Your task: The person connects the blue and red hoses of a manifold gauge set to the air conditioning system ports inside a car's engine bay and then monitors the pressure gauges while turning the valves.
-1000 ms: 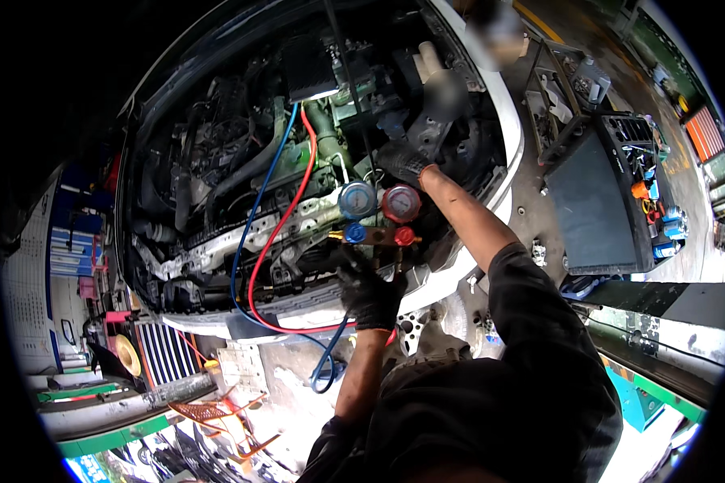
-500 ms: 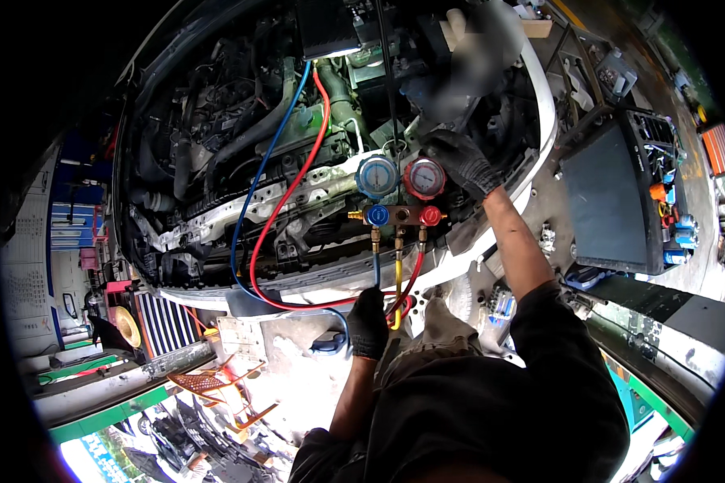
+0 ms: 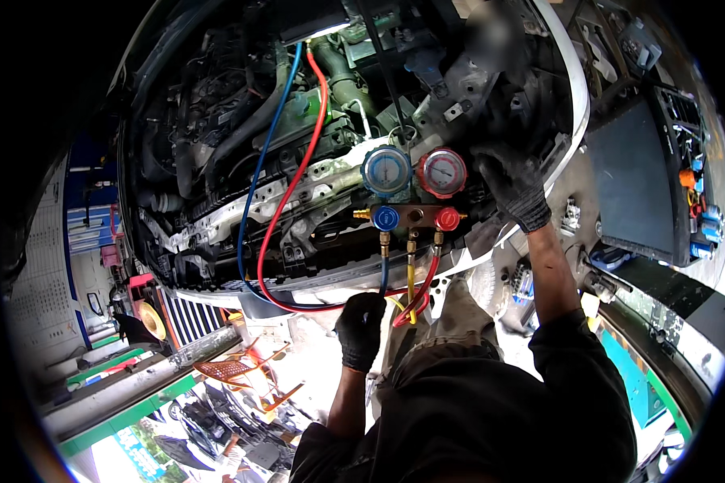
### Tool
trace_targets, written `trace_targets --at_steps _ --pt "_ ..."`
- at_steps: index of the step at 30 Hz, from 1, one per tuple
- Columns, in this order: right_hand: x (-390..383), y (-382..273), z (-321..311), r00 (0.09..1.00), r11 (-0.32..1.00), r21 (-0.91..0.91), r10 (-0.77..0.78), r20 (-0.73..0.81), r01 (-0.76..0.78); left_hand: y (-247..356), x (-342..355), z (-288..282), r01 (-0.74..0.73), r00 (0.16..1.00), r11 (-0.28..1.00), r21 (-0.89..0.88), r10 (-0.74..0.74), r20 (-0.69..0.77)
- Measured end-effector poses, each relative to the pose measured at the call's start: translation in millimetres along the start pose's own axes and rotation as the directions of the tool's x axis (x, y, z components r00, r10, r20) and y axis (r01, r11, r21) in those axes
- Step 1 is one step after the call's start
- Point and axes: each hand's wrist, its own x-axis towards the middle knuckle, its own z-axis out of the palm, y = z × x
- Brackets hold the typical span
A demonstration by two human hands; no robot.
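Note:
A manifold gauge set hangs at the front of the open engine bay, with a blue-rimmed gauge (image 3: 387, 171) and a red-rimmed gauge (image 3: 441, 173) above its brown valve body (image 3: 416, 216). Below each gauge sits a knob, one blue (image 3: 386, 218) and one red (image 3: 446, 217). Blue, yellow (image 3: 411, 278) and red hoses drop from the body. My left hand (image 3: 361, 332), in a black glove, is closed around the blue hose (image 3: 384, 274) just below the manifold. To the right of the red gauge, apart from it, my gloved right hand (image 3: 511, 183) is raised with loosely bent fingers and nothing visible in them.
A long red hose (image 3: 286, 205) and a blue hose (image 3: 254, 177) loop up to the bright work lamp (image 3: 318, 34). The white bumper edge (image 3: 576, 97) curves around the bay. At right stands a dark tool cart (image 3: 632, 177); an orange chair (image 3: 234, 370) is at lower left.
My right hand has moved away from the area above the red gauge, to the right and down. The gauges appear farther right in view; my left hand keeps its hold on the hose.

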Motion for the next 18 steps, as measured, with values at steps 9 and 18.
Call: trace_targets --at_steps 9,18 --pt "3.4 -6.4 -8.1 0.983 0.973 0.139 0.182 0.014 -0.182 -13.6 104.2 -58.9 -0.182 0.861 0.802 0.569 0.409 -0.302" --pt "4.0 -12.0 -7.0 0.961 0.937 0.222 0.275 0.013 -0.270 -48.5 127.8 -48.3 -0.082 0.900 0.773 0.629 0.328 -0.286"
